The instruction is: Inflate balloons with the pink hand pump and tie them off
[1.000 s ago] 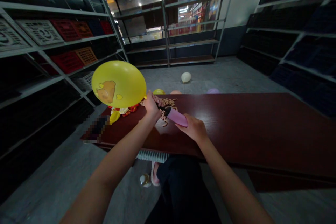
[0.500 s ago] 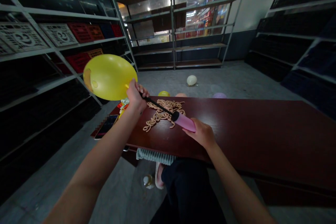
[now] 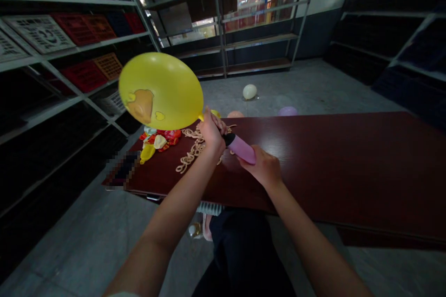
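Note:
My left hand [image 3: 212, 132] is closed around the neck of an inflated yellow balloon [image 3: 170, 86] and the front end of a hand balloon pump [image 3: 243, 149]. On the balloon's left side shows an orange printed patch. The pump's pink barrel with its black collar sits in my right hand [image 3: 265, 166], whose fingers wrap its rear end. Collar and left hand are close together, and the neck's fit on the nozzle is hidden by my fingers. Beneath the left hand, curly beige strands [image 3: 190, 158] lie on the dark red table [image 3: 331, 162].
Limp balloons [image 3: 158, 141] are piled at the table's left end, beside a blurred dark phone-like object [image 3: 124, 169]. Beyond the far edge are a white balloon [image 3: 250, 92] and a purple balloon [image 3: 288, 111] on the floor. Shelving with crates [image 3: 42, 32] stands left; a bottle [image 3: 195, 230] is below.
The black rod between my hands has gone into the pink barrel as my left hand came toward the right one. The balloon moved right with it and looks larger. The view has shifted.

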A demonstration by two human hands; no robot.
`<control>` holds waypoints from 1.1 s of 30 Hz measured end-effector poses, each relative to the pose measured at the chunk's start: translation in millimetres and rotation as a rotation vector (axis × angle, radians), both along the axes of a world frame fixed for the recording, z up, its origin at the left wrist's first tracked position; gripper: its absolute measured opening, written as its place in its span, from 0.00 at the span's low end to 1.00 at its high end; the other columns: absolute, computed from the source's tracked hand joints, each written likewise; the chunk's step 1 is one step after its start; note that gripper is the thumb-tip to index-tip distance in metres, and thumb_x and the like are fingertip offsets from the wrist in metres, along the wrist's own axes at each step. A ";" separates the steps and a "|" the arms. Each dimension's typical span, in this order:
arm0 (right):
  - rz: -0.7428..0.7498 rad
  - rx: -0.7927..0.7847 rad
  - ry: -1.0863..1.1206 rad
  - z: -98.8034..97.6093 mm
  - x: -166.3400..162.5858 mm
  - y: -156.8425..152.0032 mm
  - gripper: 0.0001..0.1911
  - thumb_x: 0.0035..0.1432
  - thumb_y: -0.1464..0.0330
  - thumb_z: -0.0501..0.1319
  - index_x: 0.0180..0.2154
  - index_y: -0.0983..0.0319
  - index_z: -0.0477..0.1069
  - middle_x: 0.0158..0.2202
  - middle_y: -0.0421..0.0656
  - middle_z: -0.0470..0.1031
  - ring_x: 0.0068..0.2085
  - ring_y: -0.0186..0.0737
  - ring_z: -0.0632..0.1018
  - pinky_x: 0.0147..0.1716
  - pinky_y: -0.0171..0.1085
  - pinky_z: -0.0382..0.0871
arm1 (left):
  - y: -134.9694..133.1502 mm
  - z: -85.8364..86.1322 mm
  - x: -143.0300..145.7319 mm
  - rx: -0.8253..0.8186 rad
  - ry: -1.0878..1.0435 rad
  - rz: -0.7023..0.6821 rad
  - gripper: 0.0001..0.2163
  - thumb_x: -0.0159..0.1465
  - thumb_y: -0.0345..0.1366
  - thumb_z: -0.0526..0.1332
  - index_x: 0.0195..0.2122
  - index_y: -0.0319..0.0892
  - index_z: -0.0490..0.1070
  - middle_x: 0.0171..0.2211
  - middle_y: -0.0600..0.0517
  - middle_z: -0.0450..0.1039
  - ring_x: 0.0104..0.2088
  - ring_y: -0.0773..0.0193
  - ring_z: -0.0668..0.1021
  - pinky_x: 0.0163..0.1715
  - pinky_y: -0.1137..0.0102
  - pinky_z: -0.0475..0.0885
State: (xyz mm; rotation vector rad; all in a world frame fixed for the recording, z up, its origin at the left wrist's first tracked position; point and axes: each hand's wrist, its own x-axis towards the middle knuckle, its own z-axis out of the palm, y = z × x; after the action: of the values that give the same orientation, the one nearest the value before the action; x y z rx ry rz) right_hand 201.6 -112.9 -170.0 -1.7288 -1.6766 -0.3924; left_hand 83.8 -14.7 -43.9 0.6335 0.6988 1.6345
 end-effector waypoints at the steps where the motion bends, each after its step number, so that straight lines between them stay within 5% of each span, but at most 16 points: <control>1: -0.008 -0.006 0.004 -0.2 0.2 0.2 0.21 0.60 0.50 0.61 0.39 0.62 0.74 0.31 0.45 0.81 0.29 0.41 0.79 0.27 0.36 0.55 | -1.1 -4.5 3.8 -0.005 -0.004 -0.011 0.27 0.67 0.52 0.61 0.19 0.44 0.50 0.11 0.61 0.49 0.10 0.75 0.53 0.12 0.74 0.47; 12: 0.111 -0.054 -0.069 6.4 -4.8 -5.4 0.21 0.61 0.50 0.63 0.42 0.61 0.75 0.34 0.45 0.82 0.32 0.41 0.80 0.30 0.36 0.58 | -4.4 -9.5 -40.4 -0.139 -0.076 0.044 0.22 0.71 0.38 0.54 0.20 0.44 0.49 0.11 0.60 0.49 0.09 0.73 0.54 0.12 0.74 0.50; 25: 0.227 -0.044 -0.096 12.6 -6.4 -15.3 0.21 0.60 0.53 0.65 0.45 0.63 0.76 0.38 0.48 0.83 0.35 0.44 0.83 0.34 0.36 0.65 | 2.8 49.3 -134.3 -0.055 -0.006 0.133 0.20 0.70 0.37 0.53 0.20 0.44 0.49 0.13 0.60 0.49 0.10 0.71 0.55 0.13 0.73 0.52; 33: 0.156 0.059 -0.042 4.8 1.2 -7.7 0.19 0.59 0.51 0.65 0.38 0.61 0.75 0.31 0.44 0.81 0.29 0.41 0.80 0.28 0.36 0.61 | 18.4 52.4 -101.4 0.072 -0.019 0.130 0.23 0.71 0.46 0.56 0.21 0.44 0.50 0.13 0.60 0.50 0.11 0.73 0.54 0.13 0.74 0.49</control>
State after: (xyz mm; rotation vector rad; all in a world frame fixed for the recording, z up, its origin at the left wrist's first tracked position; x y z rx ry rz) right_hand 202.8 -120.5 -165.2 -1.5453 -1.7983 -0.4041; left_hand -17.6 3.7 8.5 0.6340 0.6818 1.7904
